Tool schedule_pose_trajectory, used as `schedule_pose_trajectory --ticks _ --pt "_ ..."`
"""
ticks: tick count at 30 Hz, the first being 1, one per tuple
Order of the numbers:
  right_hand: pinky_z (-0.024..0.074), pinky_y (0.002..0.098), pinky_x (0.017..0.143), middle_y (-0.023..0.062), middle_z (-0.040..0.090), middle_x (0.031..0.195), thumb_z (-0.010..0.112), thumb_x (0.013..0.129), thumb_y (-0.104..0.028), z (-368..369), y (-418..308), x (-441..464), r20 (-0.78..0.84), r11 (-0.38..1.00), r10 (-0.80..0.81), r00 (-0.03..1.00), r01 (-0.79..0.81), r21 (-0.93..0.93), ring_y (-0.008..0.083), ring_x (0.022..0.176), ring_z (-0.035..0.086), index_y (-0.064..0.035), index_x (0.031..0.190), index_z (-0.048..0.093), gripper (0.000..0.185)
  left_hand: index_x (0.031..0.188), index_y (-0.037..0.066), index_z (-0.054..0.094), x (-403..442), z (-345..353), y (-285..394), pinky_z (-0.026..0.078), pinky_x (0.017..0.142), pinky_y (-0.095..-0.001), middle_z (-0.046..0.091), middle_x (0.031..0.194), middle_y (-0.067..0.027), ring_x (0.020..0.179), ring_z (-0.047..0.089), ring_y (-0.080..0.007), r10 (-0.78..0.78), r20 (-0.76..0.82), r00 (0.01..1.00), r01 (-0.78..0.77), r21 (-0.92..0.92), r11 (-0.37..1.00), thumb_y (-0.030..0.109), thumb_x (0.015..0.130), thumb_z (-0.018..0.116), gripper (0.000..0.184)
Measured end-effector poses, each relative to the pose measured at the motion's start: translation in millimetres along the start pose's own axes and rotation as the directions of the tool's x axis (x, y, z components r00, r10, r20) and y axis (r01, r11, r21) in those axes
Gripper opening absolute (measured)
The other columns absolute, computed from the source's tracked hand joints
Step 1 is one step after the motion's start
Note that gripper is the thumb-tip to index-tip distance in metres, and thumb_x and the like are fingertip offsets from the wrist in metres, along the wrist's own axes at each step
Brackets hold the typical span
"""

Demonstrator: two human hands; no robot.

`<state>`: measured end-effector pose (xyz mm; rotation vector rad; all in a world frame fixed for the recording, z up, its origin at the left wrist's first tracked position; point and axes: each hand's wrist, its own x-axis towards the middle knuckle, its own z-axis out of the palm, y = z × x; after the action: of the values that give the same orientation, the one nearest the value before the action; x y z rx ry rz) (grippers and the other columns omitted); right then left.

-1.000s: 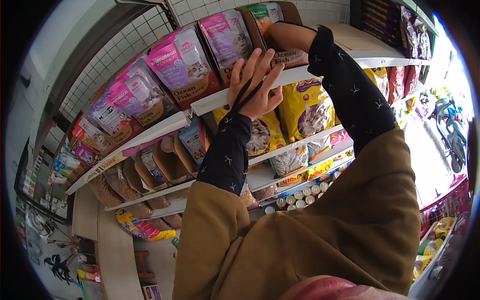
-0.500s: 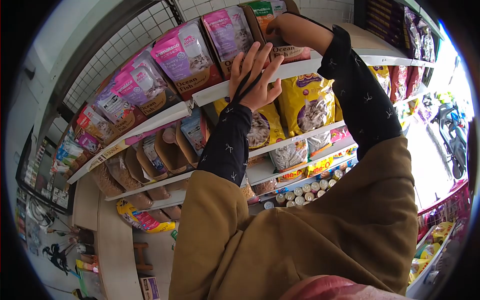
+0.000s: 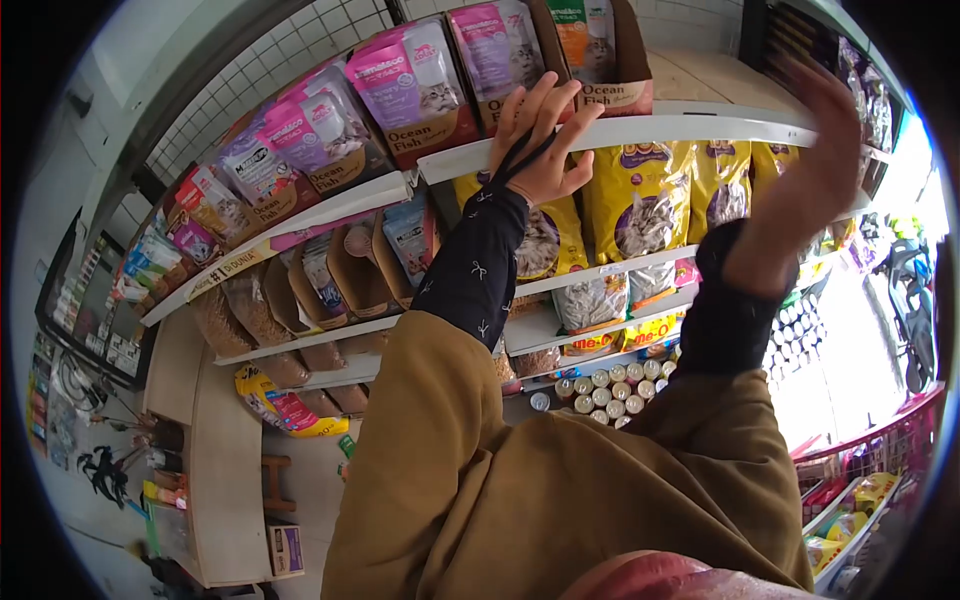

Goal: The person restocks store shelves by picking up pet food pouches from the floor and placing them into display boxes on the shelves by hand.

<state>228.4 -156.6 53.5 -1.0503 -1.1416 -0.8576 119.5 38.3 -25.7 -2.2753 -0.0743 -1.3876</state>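
Note:
My left hand (image 3: 545,150) is open, fingers spread, with its fingertips against the front of a cardboard display box (image 3: 497,107) at the top shelf's edge. Pink and purple cat food pouches (image 3: 497,45) stand in that box. Just right of it is another Ocean Fish box (image 3: 615,97) with green and orange pouches (image 3: 583,40). My right hand (image 3: 805,185) is raised in front of the shelf's right part, apart from the boxes. Motion blurs it, but its fingers look stretched out and nothing shows in them.
More pouch boxes (image 3: 425,137) line the top shelf (image 3: 470,160) to the left. Below stand yellow cat food bags (image 3: 640,205), open cardboard boxes (image 3: 350,285) and several cans (image 3: 605,395). A pink basket (image 3: 870,435) is at the lower right.
My right hand has left the green and orange pouches and swung right, away from the box. My left hand stays at the neighbouring box. The view has shifted slightly.

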Motion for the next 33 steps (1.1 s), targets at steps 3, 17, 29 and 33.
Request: schedule_pose_trajectory --ticks 3,17,29,33 --pt "0.0455 0.0311 0.063 0.0072 0.062 0.080 0.048 0.087 -0.016 -131 -74 -68 -0.637 0.771 -0.618 0.461 0.512 -0.378 0.0163 0.071 0.060 -0.0044 0.091 0.061 0.018 0.124 0.026 0.048 -5 0 4 0.014 0.107 -0.0447 0.038 0.133 -0.0045 0.131 0.025 -0.0241 -0.045 0.018 0.999 0.045 -0.024 0.999 0.035 0.076 0.060 0.051" --pt "0.0282 0.0452 0.098 0.0138 0.045 0.131 0.051 0.089 -0.017 -101 -182 -67 -0.646 0.439 -0.563 0.515 0.849 0.294 0.0258 0.122 0.038 -0.0035 0.120 0.051 0.034 0.124 0.027 0.046 -53 -40 25 0.016 0.104 -0.0481 0.035 0.131 -0.0070 0.129 0.026 -0.0281 -0.068 0.025 0.997 0.072 -0.212 0.975 0.029 0.075 0.063 0.052" --pt "0.0382 0.0336 0.085 -0.0031 0.060 0.099 0.050 0.088 -0.028 -69 -271 -94 -0.729 0.738 -0.515 0.452 0.666 -0.109 0.0123 0.098 0.051 -0.0190 0.108 0.056 0.022 0.112 0.015 0.057 -243 -267 49 0.023 0.100 -0.0443 0.038 0.127 -0.0132 0.122 0.031 -0.0336 -0.622 0.219 0.752 0.641 -0.020 0.767 0.019 0.073 0.065 0.040" --pt "0.0278 0.0339 0.102 0.0058 0.058 0.113 0.052 0.090 -0.017 -70 -318 -113 -0.347 0.745 -0.659 0.667 0.644 -0.175 0.0200 0.119 0.040 -0.0121 0.121 0.050 0.031 0.112 0.014 0.056 -342 -366 70 0.026 0.099 -0.0432 0.039 0.127 -0.0146 0.119 0.034 -0.0336 -0.847 0.155 0.509 0.839 0.129 0.528 0.018 0.074 0.064 0.039"
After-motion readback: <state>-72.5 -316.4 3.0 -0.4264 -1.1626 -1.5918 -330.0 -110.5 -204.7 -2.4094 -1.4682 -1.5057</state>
